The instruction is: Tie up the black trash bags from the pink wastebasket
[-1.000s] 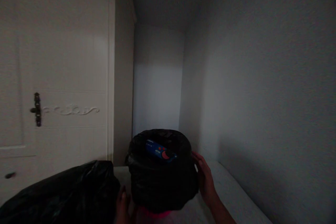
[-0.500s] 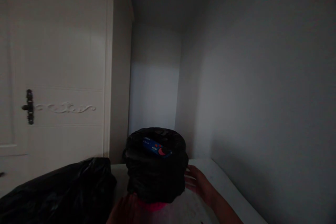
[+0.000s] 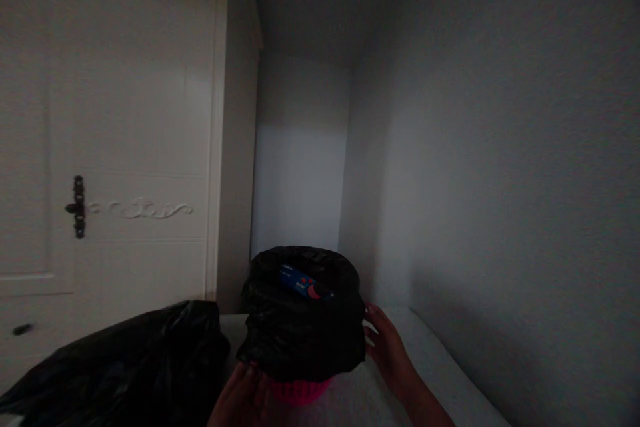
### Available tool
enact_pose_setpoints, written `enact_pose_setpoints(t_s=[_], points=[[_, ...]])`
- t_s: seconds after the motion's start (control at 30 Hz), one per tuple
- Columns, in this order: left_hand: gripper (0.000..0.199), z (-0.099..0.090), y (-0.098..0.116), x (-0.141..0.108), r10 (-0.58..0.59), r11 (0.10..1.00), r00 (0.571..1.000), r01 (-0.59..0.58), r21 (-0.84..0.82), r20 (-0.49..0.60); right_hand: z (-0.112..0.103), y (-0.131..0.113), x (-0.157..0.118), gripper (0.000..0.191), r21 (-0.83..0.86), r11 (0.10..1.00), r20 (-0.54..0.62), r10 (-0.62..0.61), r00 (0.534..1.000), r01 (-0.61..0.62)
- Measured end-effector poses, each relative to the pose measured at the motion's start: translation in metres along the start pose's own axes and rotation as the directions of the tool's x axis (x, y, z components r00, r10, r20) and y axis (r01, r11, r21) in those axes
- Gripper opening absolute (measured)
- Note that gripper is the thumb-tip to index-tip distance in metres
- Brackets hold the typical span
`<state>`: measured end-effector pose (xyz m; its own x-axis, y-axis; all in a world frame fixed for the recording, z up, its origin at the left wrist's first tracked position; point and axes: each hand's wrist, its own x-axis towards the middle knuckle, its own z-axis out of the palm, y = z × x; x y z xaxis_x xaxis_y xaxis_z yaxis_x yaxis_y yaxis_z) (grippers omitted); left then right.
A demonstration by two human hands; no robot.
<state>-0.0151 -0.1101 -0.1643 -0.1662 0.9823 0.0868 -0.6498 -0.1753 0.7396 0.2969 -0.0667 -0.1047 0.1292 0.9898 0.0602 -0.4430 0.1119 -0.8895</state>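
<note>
A black plastic bag (image 3: 305, 340) is draped over a bright pink ribbed container (image 3: 300, 391), whose lower part shows beneath the bag's hem. Inside the bag's mouth lies a blue packet (image 3: 305, 283) with red and pink print. My left hand (image 3: 243, 395) is at the lower left hem, its fingers bent against the plastic and pinching it, partly in shadow. On the other side my right hand (image 3: 387, 350) has its fingers apart, their tips touching the bag's right side.
Another black plastic bag (image 3: 145, 363) lies spread out on the left. The container stands on a pale surface (image 3: 425, 353) that runs along a grey wall (image 3: 500, 180). Behind on the left stands a white cabinet (image 3: 145, 113) with a dark handle (image 3: 79, 207).
The view has shifted slightly left. The bag's lower hem is wider and sticks out at the left by my left hand. My right hand stays beside the bag.
</note>
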Motion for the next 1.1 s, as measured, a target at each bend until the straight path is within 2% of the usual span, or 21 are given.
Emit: enact_pose_setpoints(t_s=[0.17,0.33,0.47,0.53,0.63,0.77,0.83,0.9,0.97,1.0,1.03,1.1], points=[[0.036,0.000,-0.003,-0.007,-0.155,0.988,0.986,0.156,0.012,-0.064,0.005,-0.008,-0.002,0.052,0.058,0.996,-0.032,-0.072,0.997,0.074],[0.042,0.004,0.015,-0.009,-0.148,0.988,0.985,0.151,0.031,-0.091,0.001,-0.009,0.000,0.044,0.139,0.983,-0.007,-0.123,0.992,0.123],[0.052,0.012,0.024,-0.014,-0.151,0.987,0.985,0.155,0.036,-0.088,-0.003,-0.006,0.004,0.041,0.148,0.957,0.031,-0.256,0.966,0.249],[0.054,0.020,0.023,-0.019,-0.155,0.987,0.983,0.157,0.015,-0.100,-0.001,-0.006,0.005,0.046,0.122,0.935,0.056,-0.341,0.939,0.332],[0.053,0.032,0.024,-0.025,-0.145,0.989,0.983,0.144,-0.014,-0.109,0.004,-0.010,0.006,0.053,-0.005,0.894,0.101,-0.445,0.890,0.448],[0.057,0.045,0.039,-0.031,-0.078,0.997,0.989,0.076,-0.019,-0.126,0.012,-0.011,0.006,0.061,-0.175,0.806,0.210,-0.531,0.821,0.566],[0.061,0.051,0.047,-0.032,-0.005,0.999,0.993,0.011,0.051,-0.119,0.014,-0.009,0.007,0.065,-0.251,0.733,0.270,-0.574,0.773,0.632],[0.063,0.055,0.051,-0.031,0.095,0.975,0.994,-0.081,0.205,-0.059,0.014,-0.008,0.006,0.070,-0.341,0.627,0.325,-0.621,0.714,0.700],[0.056,0.053,0.051,-0.028,0.240,0.887,0.970,-0.234,0.398,0.036,0.014,-0.009,0.003,0.076,-0.415,0.505,0.380,-0.659,0.649,0.756],[0.051,0.050,0.049,-0.025,0.330,0.805,0.939,-0.333,0.491,0.096,0.014,-0.011,0.000,0.080,-0.445,0.450,0.409,-0.667,0.623,0.774],[0.045,0.046,0.047,-0.022,0.418,0.697,0.894,-0.431,0.573,0.163,0.014,-0.013,-0.003,0.083,-0.470,0.403,0.436,-0.668,0.603,0.785],[0.039,0.036,0.042,-0.016,0.558,0.421,0.770,-0.585,0.693,0.310,0.014,-0.018,-0.009,0.090,-0.514,0.323,0.487,-0.652,0.580,0.795]])
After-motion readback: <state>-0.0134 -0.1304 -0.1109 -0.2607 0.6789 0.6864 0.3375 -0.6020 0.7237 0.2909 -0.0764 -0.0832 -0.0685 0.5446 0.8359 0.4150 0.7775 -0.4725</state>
